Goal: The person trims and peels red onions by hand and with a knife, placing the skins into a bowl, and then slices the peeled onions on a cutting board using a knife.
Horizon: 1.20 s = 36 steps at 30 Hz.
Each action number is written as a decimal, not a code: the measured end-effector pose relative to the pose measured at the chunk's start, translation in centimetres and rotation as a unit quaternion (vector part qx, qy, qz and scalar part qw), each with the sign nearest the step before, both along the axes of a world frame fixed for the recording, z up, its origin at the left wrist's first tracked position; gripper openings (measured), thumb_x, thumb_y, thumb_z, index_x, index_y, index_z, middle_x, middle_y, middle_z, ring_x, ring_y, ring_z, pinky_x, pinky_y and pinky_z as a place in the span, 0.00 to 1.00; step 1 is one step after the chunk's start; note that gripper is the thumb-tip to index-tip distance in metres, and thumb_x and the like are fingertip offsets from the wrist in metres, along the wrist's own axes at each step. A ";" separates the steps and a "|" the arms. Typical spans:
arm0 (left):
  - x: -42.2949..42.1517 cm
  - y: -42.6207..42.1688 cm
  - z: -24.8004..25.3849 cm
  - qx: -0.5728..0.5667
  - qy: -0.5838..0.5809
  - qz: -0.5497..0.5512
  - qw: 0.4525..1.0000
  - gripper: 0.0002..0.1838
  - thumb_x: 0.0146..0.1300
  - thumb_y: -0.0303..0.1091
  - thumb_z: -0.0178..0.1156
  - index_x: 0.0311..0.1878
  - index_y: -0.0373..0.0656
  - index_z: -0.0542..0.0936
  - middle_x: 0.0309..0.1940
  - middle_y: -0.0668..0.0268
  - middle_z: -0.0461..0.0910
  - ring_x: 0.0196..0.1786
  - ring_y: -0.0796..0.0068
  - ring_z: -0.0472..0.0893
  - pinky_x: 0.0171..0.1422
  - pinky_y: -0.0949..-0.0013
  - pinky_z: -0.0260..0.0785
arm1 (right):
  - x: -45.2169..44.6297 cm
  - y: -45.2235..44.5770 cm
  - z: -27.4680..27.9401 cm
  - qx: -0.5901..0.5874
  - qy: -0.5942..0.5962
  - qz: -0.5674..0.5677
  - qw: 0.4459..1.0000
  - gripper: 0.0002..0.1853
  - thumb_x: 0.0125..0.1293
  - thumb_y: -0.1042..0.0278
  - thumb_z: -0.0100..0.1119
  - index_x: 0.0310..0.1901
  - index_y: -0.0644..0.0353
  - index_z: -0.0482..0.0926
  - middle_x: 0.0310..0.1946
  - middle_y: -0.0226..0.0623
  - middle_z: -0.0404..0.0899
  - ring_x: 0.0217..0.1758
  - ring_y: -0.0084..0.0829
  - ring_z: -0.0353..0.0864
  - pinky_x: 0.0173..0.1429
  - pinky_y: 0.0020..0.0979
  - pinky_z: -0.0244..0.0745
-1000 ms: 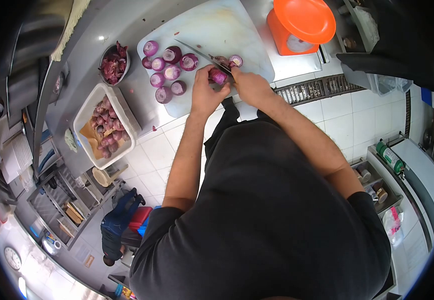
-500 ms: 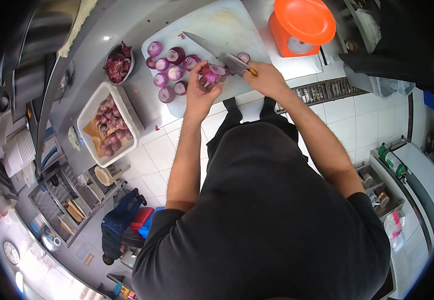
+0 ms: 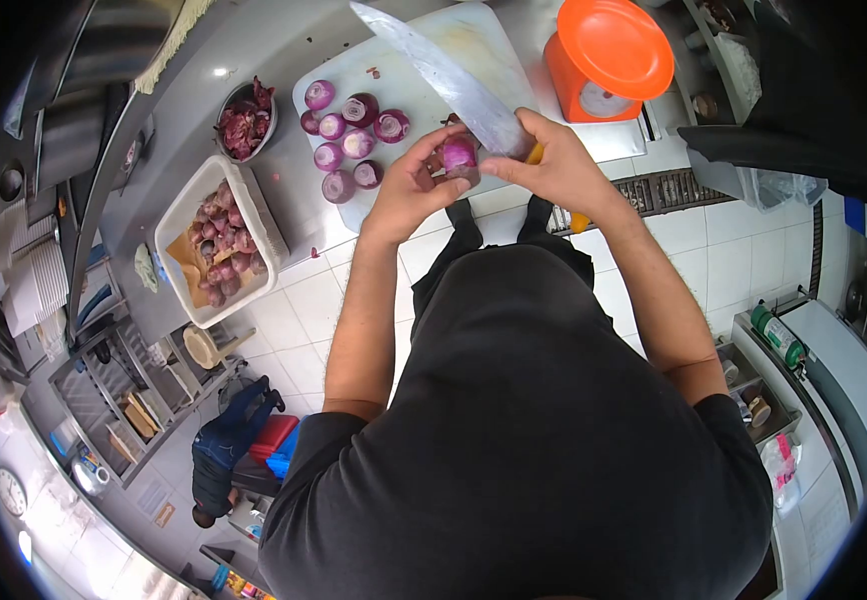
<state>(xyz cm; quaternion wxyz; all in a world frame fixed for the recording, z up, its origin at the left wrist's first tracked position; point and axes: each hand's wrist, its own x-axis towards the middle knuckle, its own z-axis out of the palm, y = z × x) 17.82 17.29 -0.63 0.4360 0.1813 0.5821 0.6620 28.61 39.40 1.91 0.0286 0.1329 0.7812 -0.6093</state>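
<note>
Head view: one held onion (image 3: 460,152), red, rounded; vivid purple and glossy above, duller and browner towards the base; located between the two hands, at the near edge of the cutting board; whether it rests on the board or is held clear of it cannot fairly be judged from this angle.

Left hand (image 3: 406,190), bare; fingers and thumb clasped about the held onion from the left; right hand (image 3: 566,165), bare; clamped on the knife, thumb reaching towards the onion, contact between the two uncertain; the hands close together.

Knife (image 3: 444,80), one; broad metal blade, smeared, pointing up and left across the board; yellow handle, mostly covered by the right hand.

Cutting board (image 3: 499,60), one, white, stained, laid on the metal worktop (image 3: 294,55); carrying nine peeled onions (image 3: 358,144) grouped at its left side, purple to pale, several showing whitish cut faces with rings; small dark scraps (image 3: 372,72) beyond the group.

Metal bowl (image 3: 275,125), one, left of the board; filled with dark red onion skins (image 3: 246,122); white crate (image 3: 264,220), one, just beside the bowl, brown-lined, holding whole unpeeled onions (image 3: 224,235); orange scale (image 3: 614,45), one, right of the board, with round dial.
</note>
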 end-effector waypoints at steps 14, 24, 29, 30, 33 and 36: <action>0.3 0.0 1.5 0.026 -0.006 -0.078 0.997 0.31 0.67 0.21 0.71 0.72 0.33 0.73 0.63 0.62 0.80 0.66 0.72 0.81 0.69 0.64 0.76 | 1.2 0.0 0.6 0.099 0.024 0.054 0.993 0.35 0.53 0.40 0.85 0.50 0.62 0.83 0.26 0.36 0.86 0.28 0.30 0.83 0.37 0.32 0.76; 0.2 -0.1 1.6 -0.004 0.001 -0.076 0.997 0.27 0.65 0.22 0.74 0.67 0.35 0.78 0.58 0.65 0.82 0.59 0.75 0.84 0.64 0.68 0.79 | 1.6 -0.1 2.2 0.108 -0.026 0.053 0.992 0.31 0.57 0.41 0.84 0.44 0.62 0.84 0.27 0.37 0.86 0.28 0.31 0.84 0.36 0.32 0.76; 0.0 -0.3 1.9 -0.034 0.008 -0.081 0.996 0.29 0.64 0.25 0.76 0.68 0.37 0.79 0.57 0.67 0.83 0.61 0.76 0.82 0.63 0.68 0.79 | 1.9 -0.6 1.2 0.034 -0.003 0.029 0.999 0.25 0.63 0.47 0.82 0.43 0.62 0.85 0.27 0.33 0.86 0.28 0.24 0.80 0.37 0.30 0.76; 0.1 -0.2 2.1 -0.030 0.008 -0.080 0.996 0.29 0.64 0.26 0.76 0.68 0.37 0.79 0.57 0.67 0.83 0.61 0.76 0.81 0.63 0.68 0.79 | 1.9 -0.6 1.4 0.013 -0.004 0.031 0.999 0.22 0.64 0.51 0.81 0.44 0.63 0.85 0.26 0.30 0.84 0.28 0.21 0.78 0.36 0.28 0.74; 0.0 0.0 1.5 -0.021 0.000 -0.076 0.997 0.31 0.65 0.30 0.77 0.70 0.39 0.77 0.57 0.67 0.82 0.60 0.75 0.80 0.64 0.66 0.77 | 1.8 -0.6 1.4 -0.036 -0.010 0.031 0.999 0.17 0.67 0.59 0.80 0.44 0.64 0.85 0.26 0.24 0.80 0.30 0.13 0.73 0.35 0.23 0.70; 0.4 0.5 2.3 -0.001 -0.049 -0.059 0.997 0.35 0.66 0.32 0.77 0.73 0.40 0.73 0.57 0.68 0.81 0.58 0.75 0.80 0.65 0.66 0.76 | 1.7 -0.6 0.9 -0.045 -0.015 0.014 0.999 0.17 0.66 0.59 0.81 0.43 0.64 0.85 0.27 0.23 0.80 0.31 0.13 0.72 0.36 0.23 0.70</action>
